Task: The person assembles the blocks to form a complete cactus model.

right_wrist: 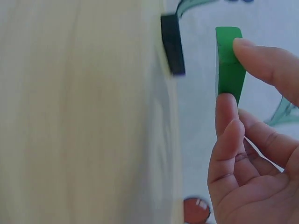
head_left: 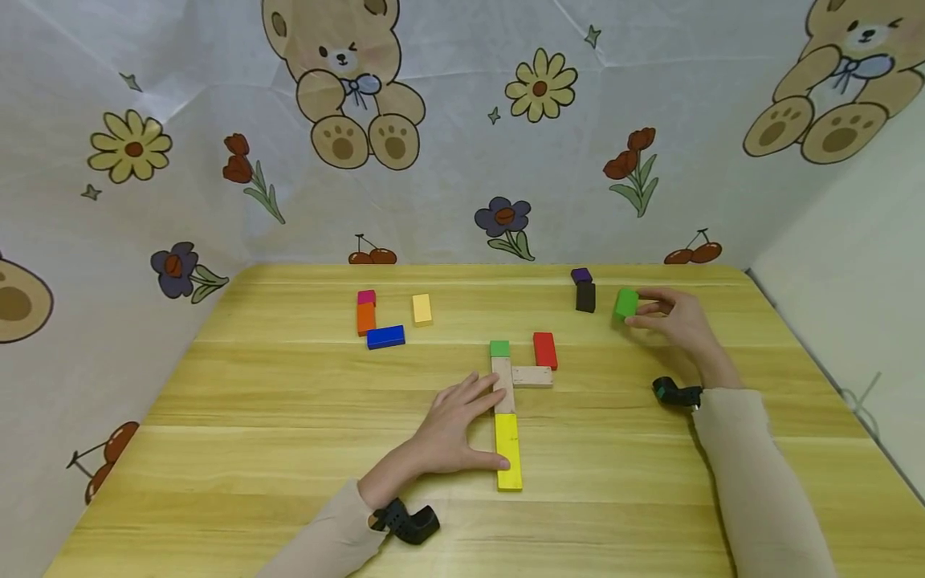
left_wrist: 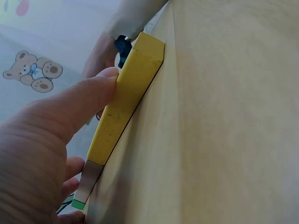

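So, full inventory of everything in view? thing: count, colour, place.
Table: 1, wood-toned, under the blocks
Cloth: 1, white with prints, behind table
Cord-like thing: 1, greyish, beyond table's right edge
Long block: 1, yellow, row's near end
Plain blocks: 2, beige, mid-row and jutting right
End block: 1, green, row's far end
Side block: 1, red, right of row
Back-right blocks: 2, purple and black
Back-left blocks: 4, magenta, orange, blue, cream
Held block: 1, green, in right hand
Wrist cameras: 2, black, one per wrist
Sleeves: 2, cream, both arms
Hands: 2, bare; left hand with thumb on long block
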